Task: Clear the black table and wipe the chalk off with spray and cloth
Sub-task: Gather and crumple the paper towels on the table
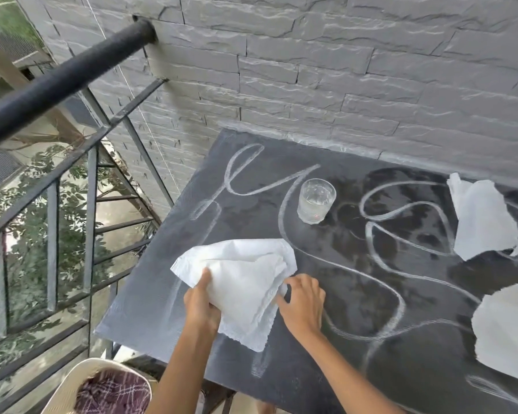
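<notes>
At the near left, below the table edge, a cream basket [61,383] is seen, and a maroon plaid fabric [114,394] is held in it. Just beyond, a white cloth [245,279] is gripped between both hands over the near-left part of the black table [356,282]. Its left edge is clasped by the left hand [202,306], thumb laid on top and fingers curled beneath. Its right fold is pinched by the bent fingers of the right hand [304,303]. One scalloped corner hangs down between the wrists. Looping chalk lines [284,216] are drawn across the tabletop. Further back a clear glass tumbler [316,201] stands upright; whether liquid is in it cannot be told. Two white sheets [485,219] [509,333] lie at the right.
</notes>
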Motion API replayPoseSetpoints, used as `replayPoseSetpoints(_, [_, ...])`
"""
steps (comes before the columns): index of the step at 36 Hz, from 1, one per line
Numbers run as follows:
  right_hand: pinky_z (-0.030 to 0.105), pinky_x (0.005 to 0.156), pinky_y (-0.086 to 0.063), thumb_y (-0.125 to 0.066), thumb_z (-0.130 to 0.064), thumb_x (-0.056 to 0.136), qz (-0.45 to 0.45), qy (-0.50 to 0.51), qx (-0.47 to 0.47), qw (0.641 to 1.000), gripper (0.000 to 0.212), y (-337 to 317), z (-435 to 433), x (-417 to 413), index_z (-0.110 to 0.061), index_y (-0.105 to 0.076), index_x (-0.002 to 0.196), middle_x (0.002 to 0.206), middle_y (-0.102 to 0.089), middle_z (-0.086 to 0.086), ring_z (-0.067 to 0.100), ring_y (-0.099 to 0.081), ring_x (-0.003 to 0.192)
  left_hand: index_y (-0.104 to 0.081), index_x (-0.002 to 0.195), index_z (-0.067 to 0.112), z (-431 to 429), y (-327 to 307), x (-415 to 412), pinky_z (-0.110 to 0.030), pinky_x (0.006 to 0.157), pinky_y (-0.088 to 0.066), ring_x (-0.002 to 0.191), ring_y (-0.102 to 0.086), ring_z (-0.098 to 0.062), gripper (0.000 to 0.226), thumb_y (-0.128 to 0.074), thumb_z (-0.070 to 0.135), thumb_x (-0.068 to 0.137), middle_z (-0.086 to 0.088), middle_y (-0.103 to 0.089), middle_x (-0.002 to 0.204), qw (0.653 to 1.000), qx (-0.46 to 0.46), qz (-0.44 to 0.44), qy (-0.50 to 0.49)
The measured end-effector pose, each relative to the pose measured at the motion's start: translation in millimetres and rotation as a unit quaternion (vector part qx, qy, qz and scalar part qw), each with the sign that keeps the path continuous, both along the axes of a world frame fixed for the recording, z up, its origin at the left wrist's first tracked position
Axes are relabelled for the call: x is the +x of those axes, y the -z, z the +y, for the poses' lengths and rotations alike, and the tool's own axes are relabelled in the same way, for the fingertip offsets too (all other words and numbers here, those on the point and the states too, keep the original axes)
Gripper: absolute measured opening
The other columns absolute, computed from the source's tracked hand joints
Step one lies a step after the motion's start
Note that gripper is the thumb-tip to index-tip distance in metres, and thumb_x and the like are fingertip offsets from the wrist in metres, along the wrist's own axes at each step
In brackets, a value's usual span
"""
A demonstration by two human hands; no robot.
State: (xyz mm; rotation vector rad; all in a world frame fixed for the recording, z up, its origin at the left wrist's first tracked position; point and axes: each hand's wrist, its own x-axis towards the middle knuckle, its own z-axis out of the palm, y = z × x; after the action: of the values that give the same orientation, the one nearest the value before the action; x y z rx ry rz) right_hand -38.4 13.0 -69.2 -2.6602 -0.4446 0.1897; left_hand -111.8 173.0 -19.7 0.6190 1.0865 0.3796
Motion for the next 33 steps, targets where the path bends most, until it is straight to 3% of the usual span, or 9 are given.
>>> replayPoseSetpoints(5, [0.030,0.090,-0.028,-0.055,-0.034,0.089,0.004,0.001,-0.029,1.000,0.014,4.3,2.7,2.7,-0.024,-0.060,0.097,0.104,-0.052,-0.006,0.018,-0.043,0.108,-0.058,0.110,0.003,0.7,-0.7,-1.6,-0.025,0.055,-0.054,0.079,-0.064,-0.015,0.025,-0.057,0.020,0.093,-0.005,-0.067,0.094,1.000,0.017,0.019,0.005])
replayPoseSetpoints(9, [0.028,0.087,-0.030,-0.054,-0.028,0.090,0.014,0.003,-0.042,0.999,0.010,3.6,3.5,8.0,-0.025,-0.063,0.088,0.101,-0.054,-0.007,0.016,-0.043,0.104,-0.057,0.114,0.001,-1.0,-1.0,-2.2,-0.030,0.066,-0.050,0.084,-0.063,-0.016,0.028,-0.057,0.021,0.093,-0.006,-0.066,0.097,0.999,0.031,0.029,0.012])
replayPoseSetpoints(14, [0.030,0.076,-0.043,-0.057,-0.015,0.082,0.091,0.077,0.114,0.986,0.008,-5.2,-8.2,20.8,-0.014,-0.059,0.074,0.084,-0.057,-0.006,0.016,-0.046,0.087,-0.058,0.114,0.006,-1.9,-1.6,-1.4,-0.035,0.071,-0.050,0.090,-0.063,-0.019,0.028,-0.058,0.025,0.093,-0.007,-0.065,0.107,0.998,0.036,0.041,0.028])
replayPoseSetpoints(17, [0.015,0.060,-0.042,-0.061,-0.014,0.077,0.171,0.137,0.227,0.949,0.006,-16.0,-25.6,37.1,-0.011,-0.059,0.073,0.074,-0.061,-0.005,0.012,-0.055,0.074,-0.059,0.109,0.007,-1.7,-3.5,1.9,-0.035,0.064,-0.050,0.084,-0.063,-0.020,0.025,-0.058,0.026,0.092,-0.004,-0.067,0.096,0.997,0.036,0.047,0.043])
replayPoseSetpoints(19, [0.017,0.052,-0.039,-0.061,-0.015,0.076,0.193,0.192,0.260,0.927,0.007,-25.1,-39.8,53.4,-0.011,-0.059,0.070,0.069,-0.061,-0.005,0.011,-0.053,0.065,-0.059,0.105,0.007,-2.7,-5.6,5.7,-0.034,0.061,-0.050,0.081,-0.064,-0.021,0.022,-0.058,0.025,0.092,-0.004,-0.067,0.092,0.996,0.037,0.050,0.056])
replayPoseSetpoints(24, [0.027,0.051,-0.029,-0.058,-0.007,0.080,0.243,0.315,0.389,0.831,0.023,-51.4,-76.7,97.6,-0.012,-0.045,0.062,0.060,-0.040,0.002,0.015,-0.035,0.056,-0.060,0.102,0.006,-11.3,-10.1,17.0,-0.028,0.054,-0.052,0.076,-0.065,-0.018,0.018,-0.056,0.021,0.094,-0.004,-0.068,0.089,0.992,0.047,0.041,0.113])
replayPoseSetpoints(27, [0.027,0.056,-0.041,-0.053,-0.005,0.084,0.259,0.349,0.456,0.776,0.014,-72.9,-96.4,113.7,-0.010,-0.048,0.072,0.068,-0.050,0.008,0.020,-0.049,0.061,-0.061,0.096,0.006,-19.2,-13.4,25.2,-0.026,0.049,-0.053,0.074,-0.066,-0.019,0.017,-0.057,0.022,0.093,-0.006,-0.069,0.088,0.986,0.050,0.044,0.150])
replayPoseSetpoints(30, [0.026,0.054,-0.047,-0.047,-0.006,0.087,0.241,0.373,0.523,0.727,0.014,-98.7,-110.5,122.4,-0.011,-0.052,0.075,0.072,-0.058,0.007,0.020,-0.056,0.064,-0.062,0.102,0.005,-29.6,-17.3,35.5,-0.032,0.061,-0.054,0.082,-0.067,-0.022,0.021,-0.057,0.023,0.093,-0.008,-0.069,0.094,0.978,0.053,0.034,0.197])
replayPoseSetpoints(33, [0.028,0.058,-0.044,-0.044,-0.003,0.089,0.173,0.353,0.549,0.738,0.021,-119.1,-117.1,122.2,-0.013,-0.051,0.072,0.077,-0.055,0.009,0.021,-0.053,0.066,-0.062,0.104,0.004,-41.5,-22.2,47.1,-0.031,0.059,-0.054,0.083,-0.068,-0.024,0.024,-0.058,0.024,0.092,-0.010,-0.070,0.098,0.969,0.059,0.029,0.238])
